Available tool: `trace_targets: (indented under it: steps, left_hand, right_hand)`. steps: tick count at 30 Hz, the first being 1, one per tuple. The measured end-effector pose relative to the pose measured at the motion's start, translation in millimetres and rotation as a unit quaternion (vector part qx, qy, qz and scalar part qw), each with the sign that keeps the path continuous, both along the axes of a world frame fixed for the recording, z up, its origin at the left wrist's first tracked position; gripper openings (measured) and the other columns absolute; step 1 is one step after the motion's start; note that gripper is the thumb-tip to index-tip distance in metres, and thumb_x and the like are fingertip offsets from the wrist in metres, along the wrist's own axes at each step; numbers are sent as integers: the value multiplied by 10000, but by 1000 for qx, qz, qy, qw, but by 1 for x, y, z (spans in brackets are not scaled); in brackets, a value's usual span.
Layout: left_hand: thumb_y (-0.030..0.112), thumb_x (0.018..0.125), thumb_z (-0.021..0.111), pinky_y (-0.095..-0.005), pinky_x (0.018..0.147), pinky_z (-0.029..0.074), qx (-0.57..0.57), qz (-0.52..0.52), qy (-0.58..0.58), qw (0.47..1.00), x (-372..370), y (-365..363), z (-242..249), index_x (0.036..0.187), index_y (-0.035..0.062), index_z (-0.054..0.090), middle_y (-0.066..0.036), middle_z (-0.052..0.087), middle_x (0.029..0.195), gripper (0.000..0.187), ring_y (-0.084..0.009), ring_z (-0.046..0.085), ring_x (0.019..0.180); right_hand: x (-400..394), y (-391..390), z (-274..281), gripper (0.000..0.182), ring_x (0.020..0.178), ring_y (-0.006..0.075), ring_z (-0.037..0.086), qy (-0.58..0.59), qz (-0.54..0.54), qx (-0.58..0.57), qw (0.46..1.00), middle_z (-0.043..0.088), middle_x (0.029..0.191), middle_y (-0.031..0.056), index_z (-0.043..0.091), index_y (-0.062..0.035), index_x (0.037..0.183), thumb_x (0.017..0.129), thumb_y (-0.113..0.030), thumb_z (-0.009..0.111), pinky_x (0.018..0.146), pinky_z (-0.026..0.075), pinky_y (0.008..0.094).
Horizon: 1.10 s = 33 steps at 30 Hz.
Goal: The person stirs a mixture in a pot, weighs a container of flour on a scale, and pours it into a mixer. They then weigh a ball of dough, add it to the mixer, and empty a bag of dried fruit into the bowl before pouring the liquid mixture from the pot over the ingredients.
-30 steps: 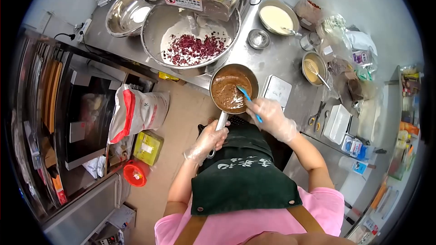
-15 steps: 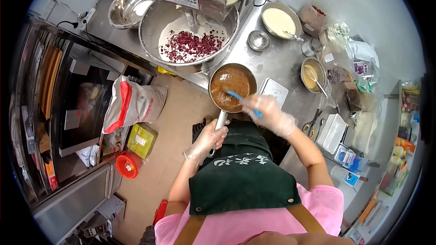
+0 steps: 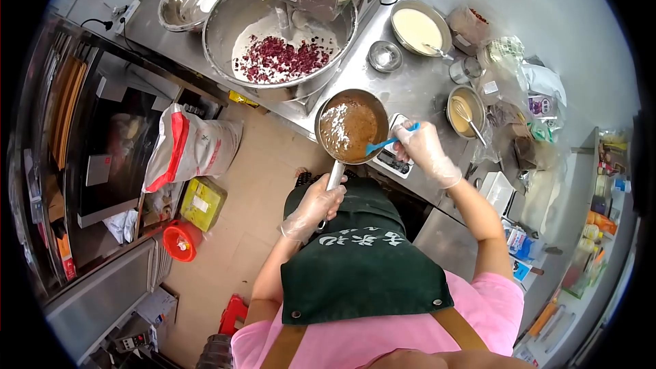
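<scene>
My left hand [image 3: 314, 206], in a clear glove, is wrapped around the handle of a metal saucepan [image 3: 335, 178]. In the pan lies a wet brown mixture [image 3: 361, 123] with bright white patches on its left side. My gloved right hand [image 3: 425, 149] grips a blue spatula [image 3: 387, 143] near the end of its handle. The spatula's head sits at the right inner side of the pan, in the mixture. Partly behind the pan and my right hand, a white kitchen scale [image 3: 398, 164] rests on the steel counter.
Beyond the pan, a mixer bowl [image 3: 213, 55] holds white powder and dark red pieces. Bowls of pale liquid [image 3: 417, 30] and yellow mixture with a whisk [image 3: 467, 115] stand right. A small metal bowl [image 3: 385, 57] is between. On the left are a sack [image 3: 198, 147] and red bucket [image 3: 182, 240].
My right hand has moved right and up, taking the spatula from mid-pan to its right side. White patches now show on the mixture. More of the scale shows; my left hand keeps its hold.
</scene>
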<state>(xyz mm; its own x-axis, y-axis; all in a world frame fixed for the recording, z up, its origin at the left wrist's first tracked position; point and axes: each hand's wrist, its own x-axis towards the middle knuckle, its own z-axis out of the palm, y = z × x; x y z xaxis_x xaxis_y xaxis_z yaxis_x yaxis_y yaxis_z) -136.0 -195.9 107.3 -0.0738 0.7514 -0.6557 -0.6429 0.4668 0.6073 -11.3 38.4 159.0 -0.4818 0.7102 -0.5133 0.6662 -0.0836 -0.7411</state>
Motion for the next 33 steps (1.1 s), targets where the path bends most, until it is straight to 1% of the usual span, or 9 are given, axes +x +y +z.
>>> trace_targets:
  steps: [4, 6, 9, 11, 14, 18, 25, 30, 33]
  left_hand:
    - [171, 971, 545, -228, 442, 339, 11, 4, -10, 1000, 5, -3, -9, 1259, 11, 472, 7, 458, 726, 338, -65, 387, 491]
    - [163, 968, 547, -227, 440, 340, 10, 6, -14, 1000, 4, -5, -11, 1262, 11, 473, 8, 457, 726, 339, -64, 388, 491]
    - [150, 964, 552, -223, 439, 341, 0, -7, -20, 1000, -1, -9, -11, 1261, 14, 477, 15, 452, 723, 335, -57, 381, 492]
    - [142, 961, 554, -220, 438, 340, 5, -3, -28, 1000, -4, -12, -13, 1260, 17, 479, 21, 446, 721, 333, -52, 375, 495]
    - [138, 961, 555, -215, 439, 338, 14, -1, -36, 999, -6, -12, -11, 1262, 19, 481, 28, 437, 720, 332, -45, 368, 502]
    - [134, 967, 554, -210, 442, 337, 15, -5, -37, 999, -4, -12, -5, 1261, 22, 485, 32, 433, 724, 321, -41, 365, 514]
    - [129, 972, 559, -207, 446, 338, 6, 20, -28, 999, -4, -14, -7, 1248, 34, 493, 31, 437, 730, 299, -41, 361, 516]
    - [124, 959, 566, -208, 443, 337, -3, 11, -39, 999, -1, -13, -7, 1247, 35, 495, 28, 439, 729, 309, -44, 361, 512]
    - [124, 952, 569, -213, 440, 337, -2, 20, -33, 999, -3, -12, -1, 1244, 34, 495, 25, 441, 728, 314, -47, 364, 506]
  right_hand:
    - [-13, -37, -29, 230, 476, 174, 612, 122, -196, -173, 957, 643, 646, 107, 645, 42, 865, 957, -161, 589, 441, 510, 290]
    - [-22, -45, -43, 233, 552, 165, 646, 212, -176, -159, 948, 673, 733, 106, 648, 32, 910, 979, -185, 599, 509, 520, 263]
    - [-18, -38, -41, 194, 663, 164, 682, 265, 18, 32, 964, 692, 789, 90, 681, 20, 1003, 970, -166, 636, 612, 544, 268]
    - [1, -22, -24, 185, 701, 215, 701, 282, 238, 312, 875, 687, 815, 114, 701, -41, 1031, 877, -136, 740, 642, 567, 309]
    - [23, -29, -2, 195, 711, 266, 691, 219, 419, 345, 811, 671, 833, 123, 701, -61, 1014, 831, -110, 749, 640, 570, 343]
    - [2, -35, -28, 350, 774, 274, 646, 248, 477, 405, 739, 609, 877, 84, 634, -42, 1112, 788, -94, 753, 593, 537, 380]
    - [22, -37, -19, 169, 655, 247, 634, 180, 411, 453, 770, 547, 708, 62, 649, -47, 882, 759, -116, 743, 550, 527, 374]
    - [-10, -42, -31, 231, 690, 265, 626, 256, 417, 436, 755, 580, 780, 77, 650, -57, 986, 783, -110, 747, 559, 517, 379]
    - [0, -33, -35, 251, 659, 282, 622, 177, 384, 457, 783, 579, 765, 84, 650, -40, 993, 770, -91, 752, 555, 518, 393]
